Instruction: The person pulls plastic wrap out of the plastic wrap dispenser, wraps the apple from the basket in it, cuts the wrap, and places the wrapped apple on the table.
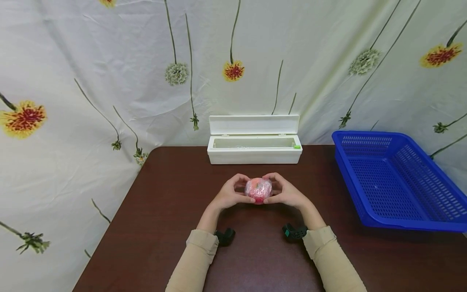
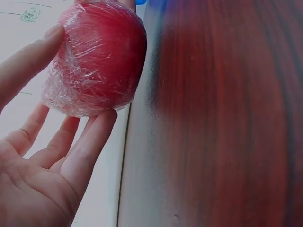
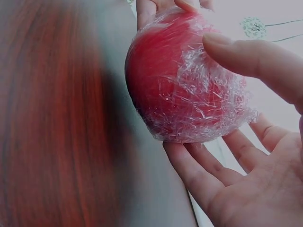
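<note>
A red apple point(image 1: 258, 190) wrapped in crinkled clear cling film is held between both hands over the middle of the table. From the left, my left hand point(image 1: 231, 192) grips it with the thumb on the near side and fingertips on the far side. My right hand point(image 1: 286, 192) grips the opposite side in the same way. In the left wrist view the film on the apple point(image 2: 102, 56) bunches towards the palm; in the right wrist view the apple point(image 3: 175, 90) shows loose film edges under the thumb. Whether its underside touches the table is unclear.
Behind the hands, a long white cling film box point(image 1: 254, 157) stands with its lid raised and a small green piece at its right end. A blue plastic basket point(image 1: 368, 217) sits on the right of the dark brown table point(image 1: 160, 227). Flowered cloth point(image 1: 138, 48) hangs behind.
</note>
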Available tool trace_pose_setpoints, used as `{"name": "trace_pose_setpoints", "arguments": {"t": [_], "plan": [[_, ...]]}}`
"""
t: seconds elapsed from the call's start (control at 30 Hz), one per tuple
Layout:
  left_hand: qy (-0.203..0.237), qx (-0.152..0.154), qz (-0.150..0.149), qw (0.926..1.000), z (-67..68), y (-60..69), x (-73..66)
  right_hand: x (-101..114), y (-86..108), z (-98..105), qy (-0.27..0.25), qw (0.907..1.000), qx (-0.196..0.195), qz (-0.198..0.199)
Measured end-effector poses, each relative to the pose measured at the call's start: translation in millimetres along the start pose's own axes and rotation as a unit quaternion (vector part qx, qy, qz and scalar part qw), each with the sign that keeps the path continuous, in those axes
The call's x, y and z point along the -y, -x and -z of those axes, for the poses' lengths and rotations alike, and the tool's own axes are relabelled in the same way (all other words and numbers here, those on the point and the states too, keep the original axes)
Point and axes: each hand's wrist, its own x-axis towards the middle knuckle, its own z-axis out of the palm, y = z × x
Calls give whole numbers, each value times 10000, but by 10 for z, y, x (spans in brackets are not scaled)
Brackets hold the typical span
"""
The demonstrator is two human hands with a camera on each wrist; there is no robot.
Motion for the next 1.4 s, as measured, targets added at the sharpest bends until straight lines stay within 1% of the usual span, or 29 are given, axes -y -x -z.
{"name": "trace_pose_setpoints", "arguments": {"t": [0.07,0.13,0.2,0.23,0.3,0.43,0.47,0.53,0.63,0.73,0.83,0.9,0.97,1.07,1.13,1.2,1.3,1.37,1.4], "plan": [[-25,21,26,10000,-4,4,-9,26,13,-3,9,10000,20,17],[-48,49,54,10000,-6,6,-13,-52,-7,7,9,10000,26,21],[-60,72,70,9999,-7,1,-3,-64,-9,6,-34,10000,5,-58],[-73,76,68,9999,-6,-2,1,-108,-24,13,-45,10000,2,-69],[-64,65,82,9999,-6,-33,82,-196,-49,24,-23,10000,-14,-92],[-24,-23,79,10000,-15,-93,267,-248,-53,36,-16,9999,-39,-102],[-22,-51,108,9999,-16,-107,315,-252,-52,37,-27,9999,-46,-106],[-45,-101,134,9998,-14,-110,349,-257,-53,37,-48,9999,-55,-98],[-78,-144,153,9997,-3,-112,373,-254,-60,32,-44,9999,-101,-102],[-110,-152,98,9998,11,-114,387,-235,-67,25,-43,9998,-153,-125],[-166,-151,77,9997,20,-117,405,-126,-40,3,-39,9997,-185,-153],[-198,-143,78,9997,23,-118,409,-50,-19,-14,-42,9996,-214,-202],[-227,-156,151,9995,19,-122,405,18,6,-34,-18,9995,-253,-177],[-311,-167,261,9990,6,-119,371,46,18,-56,15,9992,-358,-198],[-392,-162,350,9985,-7,-104,323,61,27,-71,51,9989,-425,-201],[-484,-134,410,9979,-18,-64,223,63,27,-81,59,9984,-486,-277],[-593,-91,534,9968,-38,-19,117,43,32,-88,102,9977,-528,-404],[-626,-64,626,9961,-49,-3,102,17,37,-86,101,9974,-541,-473],[-603,-47,679,9959,-53,-9,132,5,41,-84,108,9972,-546,-493]]}}
